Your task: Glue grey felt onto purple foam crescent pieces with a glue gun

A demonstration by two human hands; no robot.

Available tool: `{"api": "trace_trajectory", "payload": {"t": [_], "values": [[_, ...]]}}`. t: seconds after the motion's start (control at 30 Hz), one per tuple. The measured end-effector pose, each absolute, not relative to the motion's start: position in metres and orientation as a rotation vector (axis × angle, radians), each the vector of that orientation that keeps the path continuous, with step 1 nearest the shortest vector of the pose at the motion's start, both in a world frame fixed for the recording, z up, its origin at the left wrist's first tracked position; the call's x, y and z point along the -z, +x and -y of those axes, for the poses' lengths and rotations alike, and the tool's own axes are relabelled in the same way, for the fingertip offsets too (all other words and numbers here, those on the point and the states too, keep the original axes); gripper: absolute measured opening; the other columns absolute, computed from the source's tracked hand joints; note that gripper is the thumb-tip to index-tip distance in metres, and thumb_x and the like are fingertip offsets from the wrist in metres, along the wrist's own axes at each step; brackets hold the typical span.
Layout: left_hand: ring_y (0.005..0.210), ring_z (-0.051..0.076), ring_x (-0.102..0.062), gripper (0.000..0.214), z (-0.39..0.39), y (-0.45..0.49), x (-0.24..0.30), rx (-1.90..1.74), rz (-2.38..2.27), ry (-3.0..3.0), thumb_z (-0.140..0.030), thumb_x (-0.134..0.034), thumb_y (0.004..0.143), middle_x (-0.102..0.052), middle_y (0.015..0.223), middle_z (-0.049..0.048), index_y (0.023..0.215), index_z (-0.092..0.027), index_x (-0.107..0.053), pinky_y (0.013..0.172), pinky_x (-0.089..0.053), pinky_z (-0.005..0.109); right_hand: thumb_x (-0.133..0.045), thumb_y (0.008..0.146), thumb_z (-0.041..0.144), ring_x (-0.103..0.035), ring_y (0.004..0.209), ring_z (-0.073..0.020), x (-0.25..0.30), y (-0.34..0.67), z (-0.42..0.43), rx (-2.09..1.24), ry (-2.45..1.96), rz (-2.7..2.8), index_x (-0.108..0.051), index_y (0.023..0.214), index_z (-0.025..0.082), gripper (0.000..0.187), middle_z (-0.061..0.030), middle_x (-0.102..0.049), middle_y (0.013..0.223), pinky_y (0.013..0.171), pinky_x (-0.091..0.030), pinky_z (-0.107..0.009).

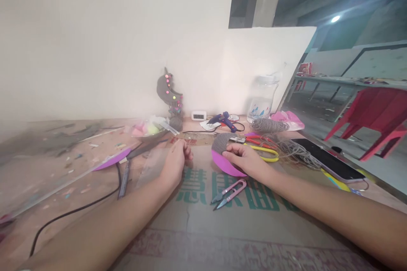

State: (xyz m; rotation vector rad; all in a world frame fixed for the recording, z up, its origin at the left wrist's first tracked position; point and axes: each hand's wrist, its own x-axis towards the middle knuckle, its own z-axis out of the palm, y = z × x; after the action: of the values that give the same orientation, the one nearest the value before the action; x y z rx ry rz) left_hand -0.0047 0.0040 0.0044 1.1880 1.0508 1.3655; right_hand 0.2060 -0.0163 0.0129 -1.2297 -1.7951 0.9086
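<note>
My right hand [240,156] grips a purple crescent [224,164] between thumb and fingers. Grey yarn [221,142] is wound closely around the crescent's upper part, while its lower part shows bare purple. Left of it, my left hand [178,156] is closed with its fingers curled in; whatever it may hold is hidden. Pink-handled thread snips [229,194] lie just below the crescent, blades pointing left. Yellow-handled scissors [265,153] rest beyond my right hand, beside red-handled pliers [259,139].
Loose grey yarn [297,152] trails toward a phone [329,159] at right. Farther back are a blue glue gun [224,120], a small digital clock [199,115] and a clear jar [263,99]. A crescent ornament [165,89] hangs against the white partition. At left, a black cord [76,208] crosses the table.
</note>
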Motion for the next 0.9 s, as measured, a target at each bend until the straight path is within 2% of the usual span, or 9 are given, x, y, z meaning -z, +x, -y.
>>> {"api": "trace_trajectory", "payload": {"t": [0.1,0.2,0.27,0.4,0.57,0.67,0.73,0.77,0.9], "values": [[0.052,0.010,-0.046,0.034,-0.004,-0.003,-0.004,-1.292,-1.054,1.309,-0.045,-0.044,0.083,-0.044,0.059,-0.0040,0.062,-0.019,-0.040,0.051,-0.036,0.023,-0.057,0.077,0.053,-0.032,0.051,-0.0078,-0.013,0.206,0.016,-0.940,-1.247,1.766,-0.052,0.070,0.016,0.037,0.0056,-0.038,0.057,0.047,-0.024,-0.022],[0.054,0.012,-0.049,0.026,-0.002,-0.002,-0.003,-1.209,-1.089,1.416,-0.045,-0.058,0.076,-0.052,0.062,-0.0029,0.078,-0.019,-0.054,0.050,-0.036,0.024,-0.057,0.076,0.055,-0.031,0.051,-0.0080,-0.014,0.205,0.016,-0.951,-1.253,1.776,-0.051,0.070,0.017,0.039,0.0052,-0.037,0.057,0.046,-0.023,-0.022],[0.054,0.013,-0.049,0.027,-0.002,-0.001,-0.001,-1.159,-1.110,1.468,-0.044,-0.061,0.075,-0.054,0.061,-0.0030,0.086,-0.020,-0.056,0.050,-0.036,0.024,-0.057,0.076,0.055,-0.031,0.052,-0.0083,-0.014,0.205,0.017,-0.943,-1.253,1.789,-0.050,0.069,0.017,0.039,0.0049,-0.037,0.058,0.046,-0.023,-0.022],[0.060,0.014,-0.052,0.027,-0.003,-0.002,0.003,-1.158,-1.072,1.569,-0.047,-0.054,0.080,-0.055,0.065,-0.0015,0.078,-0.020,-0.054,0.056,-0.039,0.025,-0.057,0.077,0.055,-0.035,0.054,-0.0095,-0.011,0.205,0.014,-0.931,-1.261,1.798,-0.050,0.069,0.018,0.038,0.0040,-0.040,0.059,0.048,-0.028,-0.022],[0.060,0.015,-0.048,0.044,0.001,-0.001,0.003,-1.142,-1.081,1.733,-0.050,-0.036,0.088,-0.050,0.060,-0.0005,0.059,-0.020,-0.048,0.059,-0.037,0.028,-0.056,0.079,0.051,-0.035,0.055,-0.0096,-0.010,0.206,0.014,-0.896,-1.241,1.842,-0.051,0.070,0.017,0.035,0.0039,-0.040,0.060,0.049,-0.028,-0.023],[0.066,0.015,-0.052,0.026,0.003,0.000,0.001,-1.175,-1.064,1.681,-0.044,-0.047,0.085,-0.057,0.074,0.0001,0.082,-0.021,-0.058,0.060,-0.039,0.026,-0.055,0.080,0.049,-0.033,0.055,-0.0095,-0.013,0.204,0.018,-0.850,-1.217,1.885,-0.050,0.068,0.018,0.034,0.0044,-0.037,0.060,0.050,-0.027,-0.023],[0.071,0.015,-0.054,0.029,0.004,0.001,-0.001,-1.175,-1.055,1.631,-0.041,-0.051,0.083,-0.060,0.088,0.0019,0.104,-0.021,-0.057,0.060,-0.041,0.025,-0.054,0.081,0.047,-0.033,0.055,-0.0094,-0.014,0.204,0.020,-0.822,-1.211,1.916,-0.050,0.067,0.018,0.032,0.0046,-0.036,0.061,0.051,-0.027,-0.023],[0.072,0.015,-0.055,0.032,0.005,0.001,-0.002,-1.153,-1.039,1.636,-0.042,-0.050,0.085,-0.061,0.090,0.0028,0.107,-0.021,-0.058,0.060,-0.042,0.025,-0.054,0.082,0.046,-0.034,0.056,-0.0094,-0.014,0.203,0.020,-0.812,-1.213,1.931,-0.050,0.068,0.017,0.032,0.0045,-0.037,0.061,0.052,-0.028,-0.023],[0.078,0.017,-0.057,0.036,0.008,0.001,-0.005,-1.078,-0.900,1.817,-0.046,-0.042,0.089,-0.064,0.082,0.0024,0.087,-0.019,-0.066,0.069,-0.043,0.026,-0.054,0.082,0.044,-0.034,0.056,-0.0094,-0.013,0.203,0.021,-0.801,-1.238,1.976,-0.052,0.069,0.017,0.030,0.0042,-0.038,0.062,0.052,-0.028,-0.023]]}}
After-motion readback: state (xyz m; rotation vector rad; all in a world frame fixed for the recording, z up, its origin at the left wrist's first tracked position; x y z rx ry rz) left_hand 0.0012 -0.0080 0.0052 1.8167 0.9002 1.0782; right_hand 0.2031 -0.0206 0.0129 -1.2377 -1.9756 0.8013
